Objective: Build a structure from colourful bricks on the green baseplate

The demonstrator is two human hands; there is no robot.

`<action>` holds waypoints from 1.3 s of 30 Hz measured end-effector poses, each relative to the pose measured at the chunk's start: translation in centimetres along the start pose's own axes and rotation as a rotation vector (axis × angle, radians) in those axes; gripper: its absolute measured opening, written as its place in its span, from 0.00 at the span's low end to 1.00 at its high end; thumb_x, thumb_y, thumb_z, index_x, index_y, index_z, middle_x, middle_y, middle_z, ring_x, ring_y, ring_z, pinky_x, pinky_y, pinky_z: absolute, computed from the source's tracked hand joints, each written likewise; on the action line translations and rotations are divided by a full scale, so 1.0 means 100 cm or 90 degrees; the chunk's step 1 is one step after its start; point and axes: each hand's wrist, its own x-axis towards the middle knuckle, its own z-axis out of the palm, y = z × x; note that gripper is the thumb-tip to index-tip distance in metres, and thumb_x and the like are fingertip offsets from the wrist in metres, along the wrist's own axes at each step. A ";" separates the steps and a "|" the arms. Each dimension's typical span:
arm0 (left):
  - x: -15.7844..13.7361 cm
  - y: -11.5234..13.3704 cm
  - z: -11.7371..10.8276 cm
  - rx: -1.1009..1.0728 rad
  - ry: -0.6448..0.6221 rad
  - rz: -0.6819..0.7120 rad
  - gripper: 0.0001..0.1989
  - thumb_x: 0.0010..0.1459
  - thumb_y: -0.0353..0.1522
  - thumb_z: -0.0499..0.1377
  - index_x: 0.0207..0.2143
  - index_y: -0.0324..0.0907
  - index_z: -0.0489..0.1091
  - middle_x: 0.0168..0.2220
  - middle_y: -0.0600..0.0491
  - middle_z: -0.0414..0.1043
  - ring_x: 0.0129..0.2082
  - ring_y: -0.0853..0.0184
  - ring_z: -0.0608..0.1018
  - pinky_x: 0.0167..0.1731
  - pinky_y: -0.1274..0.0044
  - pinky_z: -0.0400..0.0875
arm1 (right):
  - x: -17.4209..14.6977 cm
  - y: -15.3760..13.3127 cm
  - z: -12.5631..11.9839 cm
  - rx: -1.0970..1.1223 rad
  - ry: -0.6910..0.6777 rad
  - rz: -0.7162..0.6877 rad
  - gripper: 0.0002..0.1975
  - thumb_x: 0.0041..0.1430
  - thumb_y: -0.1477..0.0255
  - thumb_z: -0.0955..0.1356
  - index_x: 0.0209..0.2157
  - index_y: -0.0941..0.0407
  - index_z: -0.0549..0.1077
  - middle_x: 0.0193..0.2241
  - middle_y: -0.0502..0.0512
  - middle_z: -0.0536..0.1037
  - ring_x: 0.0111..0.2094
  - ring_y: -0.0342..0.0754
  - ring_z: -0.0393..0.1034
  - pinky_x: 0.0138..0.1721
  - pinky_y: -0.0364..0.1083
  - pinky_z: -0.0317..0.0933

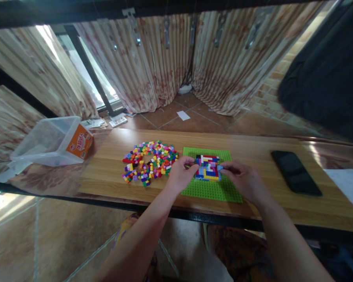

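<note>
A build of coloured toy bricks, with red, yellow, white, blue and black pieces, sits on a green studded baseplate. At its left side is my left hand, thumb and forefinger curled against the edge of the build. My right hand is on the opposite side, its fingertips pinched on a small light blue brick at the right edge of the build. Whether that brick is pressed down cannot be made out. Left of the baseplate lies a spread pile of loose bricks in many colours.
The wooden table carries a black phone on the right, with white paper beyond it. A clear plastic bin with an orange label stands at the left. Curtains hang behind the table.
</note>
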 end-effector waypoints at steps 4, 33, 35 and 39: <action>-0.003 0.004 0.000 0.133 -0.029 0.014 0.17 0.52 0.31 0.63 0.46 0.38 0.71 0.36 0.51 0.76 0.30 0.69 0.73 0.33 0.76 0.68 | 0.002 -0.002 0.006 0.025 -0.016 0.019 0.09 0.54 0.65 0.70 0.35 0.54 0.79 0.32 0.53 0.82 0.34 0.49 0.75 0.39 0.50 0.68; 0.000 -0.002 0.006 0.154 -0.040 0.034 0.16 0.51 0.30 0.64 0.44 0.37 0.72 0.37 0.50 0.74 0.30 0.69 0.72 0.34 0.76 0.69 | 0.016 -0.002 0.023 0.409 0.040 0.339 0.22 0.27 0.67 0.78 0.29 0.57 0.74 0.19 0.48 0.73 0.19 0.41 0.63 0.21 0.43 0.57; 0.000 -0.005 0.007 0.147 -0.041 0.029 0.16 0.51 0.30 0.64 0.44 0.37 0.72 0.37 0.50 0.74 0.30 0.69 0.73 0.33 0.76 0.69 | 0.016 -0.001 0.024 0.409 0.051 0.338 0.22 0.26 0.67 0.78 0.29 0.57 0.75 0.19 0.47 0.72 0.18 0.40 0.62 0.20 0.42 0.56; -0.003 -0.008 0.009 0.151 -0.032 0.043 0.17 0.52 0.32 0.63 0.46 0.38 0.72 0.38 0.49 0.76 0.33 0.67 0.75 0.35 0.75 0.70 | 0.016 0.004 0.022 0.396 0.030 0.326 0.22 0.28 0.67 0.79 0.30 0.57 0.77 0.21 0.49 0.75 0.21 0.42 0.65 0.21 0.42 0.58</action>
